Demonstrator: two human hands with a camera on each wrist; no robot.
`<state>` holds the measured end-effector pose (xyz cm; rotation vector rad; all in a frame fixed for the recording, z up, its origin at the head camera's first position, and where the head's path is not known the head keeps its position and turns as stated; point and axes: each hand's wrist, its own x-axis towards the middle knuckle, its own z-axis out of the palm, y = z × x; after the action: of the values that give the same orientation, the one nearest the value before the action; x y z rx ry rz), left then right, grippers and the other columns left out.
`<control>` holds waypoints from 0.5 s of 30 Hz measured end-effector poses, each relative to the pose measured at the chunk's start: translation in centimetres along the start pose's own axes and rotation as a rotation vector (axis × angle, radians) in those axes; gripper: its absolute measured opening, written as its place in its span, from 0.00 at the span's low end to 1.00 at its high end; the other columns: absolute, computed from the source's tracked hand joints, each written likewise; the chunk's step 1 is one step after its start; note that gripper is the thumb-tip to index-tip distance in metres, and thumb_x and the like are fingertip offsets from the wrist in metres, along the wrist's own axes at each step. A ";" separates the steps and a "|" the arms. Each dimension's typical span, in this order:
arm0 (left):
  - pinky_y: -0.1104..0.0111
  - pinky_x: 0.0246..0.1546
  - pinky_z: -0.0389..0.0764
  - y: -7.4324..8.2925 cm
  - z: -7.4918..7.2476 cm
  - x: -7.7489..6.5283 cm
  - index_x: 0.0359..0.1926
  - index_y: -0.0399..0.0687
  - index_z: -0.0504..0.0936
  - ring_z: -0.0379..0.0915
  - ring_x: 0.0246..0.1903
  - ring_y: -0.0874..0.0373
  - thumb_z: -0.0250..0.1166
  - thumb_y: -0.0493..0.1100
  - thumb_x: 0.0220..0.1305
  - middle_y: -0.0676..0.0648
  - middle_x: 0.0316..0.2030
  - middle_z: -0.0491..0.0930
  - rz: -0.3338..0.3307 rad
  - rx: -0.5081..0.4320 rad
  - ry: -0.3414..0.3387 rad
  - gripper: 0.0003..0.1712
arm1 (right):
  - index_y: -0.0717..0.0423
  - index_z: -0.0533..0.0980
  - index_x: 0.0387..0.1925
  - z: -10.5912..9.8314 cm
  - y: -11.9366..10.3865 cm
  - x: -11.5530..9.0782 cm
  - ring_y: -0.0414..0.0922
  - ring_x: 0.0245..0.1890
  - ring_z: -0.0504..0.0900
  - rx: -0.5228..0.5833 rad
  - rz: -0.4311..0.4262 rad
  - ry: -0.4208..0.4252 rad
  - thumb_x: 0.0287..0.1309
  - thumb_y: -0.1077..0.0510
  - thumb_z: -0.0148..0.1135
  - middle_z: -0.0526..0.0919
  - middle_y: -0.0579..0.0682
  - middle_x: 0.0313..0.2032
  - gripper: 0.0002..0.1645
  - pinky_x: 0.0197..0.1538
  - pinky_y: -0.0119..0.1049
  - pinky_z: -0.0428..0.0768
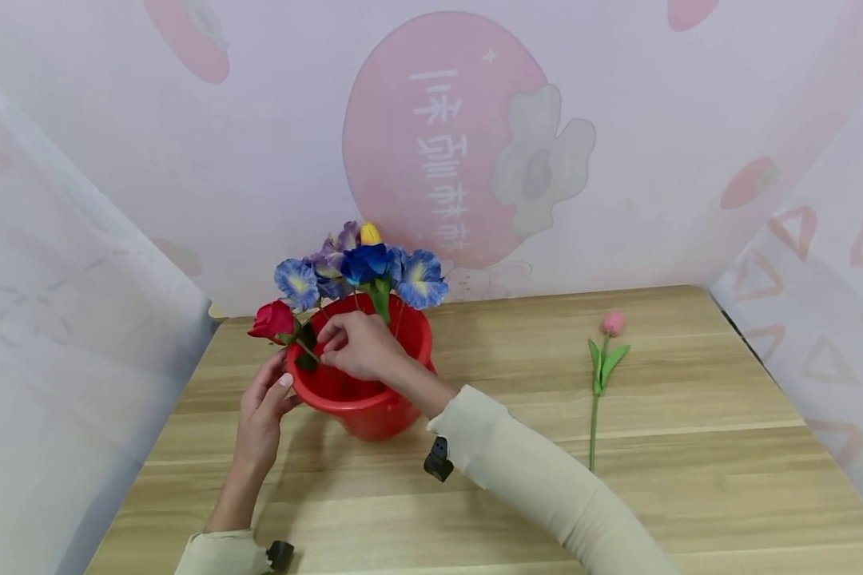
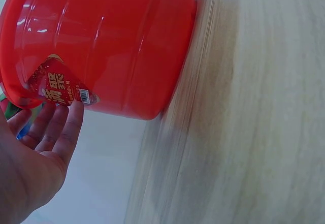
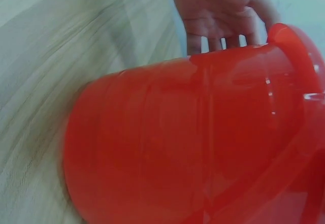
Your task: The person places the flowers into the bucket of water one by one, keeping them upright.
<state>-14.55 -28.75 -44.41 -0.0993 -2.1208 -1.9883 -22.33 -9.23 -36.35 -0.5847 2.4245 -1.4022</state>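
Note:
A red bucket (image 1: 374,419) stands on the table, holding several artificial flowers. My right hand (image 1: 363,347) is over its opening, fingers curled, pinching the stem of a red rose (image 1: 272,321). The rose head leans out past the left rim, and a dark green leaf (image 1: 305,347) hangs inside. My left hand (image 1: 262,411) is at the bucket's left side; in the left wrist view its fingers (image 2: 71,127) are extended with the tips at the wall by a diamond-shaped label (image 2: 61,84). In the right wrist view the bucket hides those fingertips.
Blue irises (image 1: 422,279), a dark blue rose (image 1: 365,263) and a yellow bud (image 1: 370,233) rise from the bucket's back. A pink tulip (image 1: 613,323) with green leaves lies on the wooden table (image 1: 503,359) to the right. A printed cloth wall (image 1: 280,160) stands behind.

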 end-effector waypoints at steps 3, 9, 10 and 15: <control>0.74 0.47 0.90 -0.1 0.0 0.0 0.77 0.37 0.69 0.83 0.53 0.66 0.51 0.42 0.84 0.55 0.60 0.82 0.002 -0.003 0.004 0.27 | 0.53 0.87 0.50 -0.5 0.0 -0.2 0.35 0.38 0.86 0.027 -0.037 0.016 0.68 0.58 0.73 0.90 0.43 0.40 0.11 0.41 0.26 0.87; 0.74 0.46 0.90 -0.3 0.1 0.0 0.77 0.36 0.69 0.83 0.53 0.66 0.50 0.41 0.84 0.55 0.60 0.82 0.014 -0.016 0.003 0.27 | 0.51 0.86 0.53 -2.4 -0.4 -1.5 0.37 0.43 0.87 0.064 -0.077 0.057 0.67 0.56 0.74 0.91 0.45 0.44 0.14 0.43 0.28 0.89; 0.74 0.46 0.90 -0.3 0.1 0.0 0.77 0.36 0.69 0.83 0.53 0.66 0.50 0.41 0.84 0.55 0.60 0.82 0.015 -0.016 0.005 0.27 | 0.51 0.86 0.53 -2.8 -0.4 -1.7 0.38 0.43 0.87 0.075 -0.079 0.063 0.67 0.55 0.74 0.91 0.45 0.44 0.14 0.43 0.29 0.89; 0.74 0.47 0.90 -0.5 0.1 0.1 0.77 0.37 0.69 0.83 0.53 0.66 0.51 0.42 0.84 0.54 0.60 0.82 0.010 -0.016 0.010 0.27 | 0.51 0.86 0.54 -4.4 -0.1 -3.2 0.42 0.45 0.87 0.136 -0.108 0.086 0.68 0.55 0.73 0.90 0.46 0.45 0.15 0.46 0.30 0.88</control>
<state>-14.77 -28.69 -44.85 -0.1024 -2.0941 -1.9964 -21.36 -4.41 -33.97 -0.6433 2.3697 -1.6530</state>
